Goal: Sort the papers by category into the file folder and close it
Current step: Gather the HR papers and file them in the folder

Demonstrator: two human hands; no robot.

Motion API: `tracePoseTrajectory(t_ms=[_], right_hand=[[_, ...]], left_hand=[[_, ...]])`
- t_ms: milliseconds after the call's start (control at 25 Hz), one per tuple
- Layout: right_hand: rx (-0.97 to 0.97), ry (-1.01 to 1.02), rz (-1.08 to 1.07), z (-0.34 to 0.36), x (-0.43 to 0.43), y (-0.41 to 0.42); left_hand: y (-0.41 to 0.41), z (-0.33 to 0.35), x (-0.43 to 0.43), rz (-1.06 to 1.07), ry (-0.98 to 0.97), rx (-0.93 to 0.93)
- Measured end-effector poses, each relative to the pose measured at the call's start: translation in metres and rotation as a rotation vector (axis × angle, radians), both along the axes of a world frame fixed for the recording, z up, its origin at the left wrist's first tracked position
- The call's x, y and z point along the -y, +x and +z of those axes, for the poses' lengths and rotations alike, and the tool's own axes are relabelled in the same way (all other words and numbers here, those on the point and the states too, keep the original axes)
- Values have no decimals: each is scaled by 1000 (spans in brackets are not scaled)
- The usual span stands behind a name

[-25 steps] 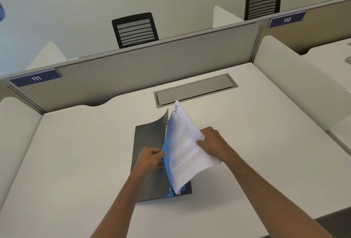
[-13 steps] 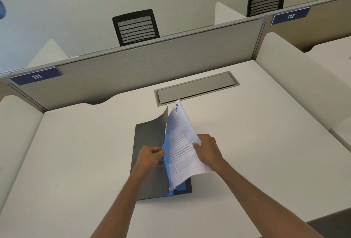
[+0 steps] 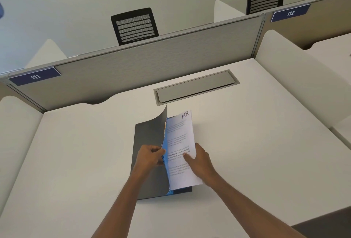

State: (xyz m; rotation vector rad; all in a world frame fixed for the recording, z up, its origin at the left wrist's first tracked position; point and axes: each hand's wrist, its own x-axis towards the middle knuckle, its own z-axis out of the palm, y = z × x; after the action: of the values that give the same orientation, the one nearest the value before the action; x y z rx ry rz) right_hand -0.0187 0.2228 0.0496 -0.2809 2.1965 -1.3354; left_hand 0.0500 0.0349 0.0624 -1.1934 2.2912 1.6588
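A dark grey file folder (image 3: 148, 139) lies open on the white desk (image 3: 256, 152), its cover curling up at the far corner. My left hand (image 3: 150, 155) pinches the edges of the blue inner dividers (image 3: 165, 143). A white printed sheet marked "HR" (image 3: 180, 133) lies angled over the folder's right half. My right hand (image 3: 199, 160) holds it at its right edge, with the thumb pressing on its face. The bottom of the folder (image 3: 182, 191) shows below the sheet.
A grey cable-tray lid (image 3: 195, 86) is set into the desk behind the folder. Grey partitions with signs 111 (image 3: 35, 76) and 112 (image 3: 290, 12) close off the back. White side dividers (image 3: 296, 78) flank the desk. Two black chairs (image 3: 134, 26) stand beyond.
My right hand has swung the HR sheet down from upright towards the folder's right half. My left hand kept its grip on the dividers. The camera has tilted slightly.
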Motion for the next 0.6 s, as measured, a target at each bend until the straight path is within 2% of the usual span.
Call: tracePoseTrajectory(t_ms=[200,600], right_hand=[[-17,99,27,-1,-4,23],[31,16,24,-19,8,52]], left_hand=[[-3,-1,-4,49,-26,-14],[-2,-2,-7,46,-37,-35]])
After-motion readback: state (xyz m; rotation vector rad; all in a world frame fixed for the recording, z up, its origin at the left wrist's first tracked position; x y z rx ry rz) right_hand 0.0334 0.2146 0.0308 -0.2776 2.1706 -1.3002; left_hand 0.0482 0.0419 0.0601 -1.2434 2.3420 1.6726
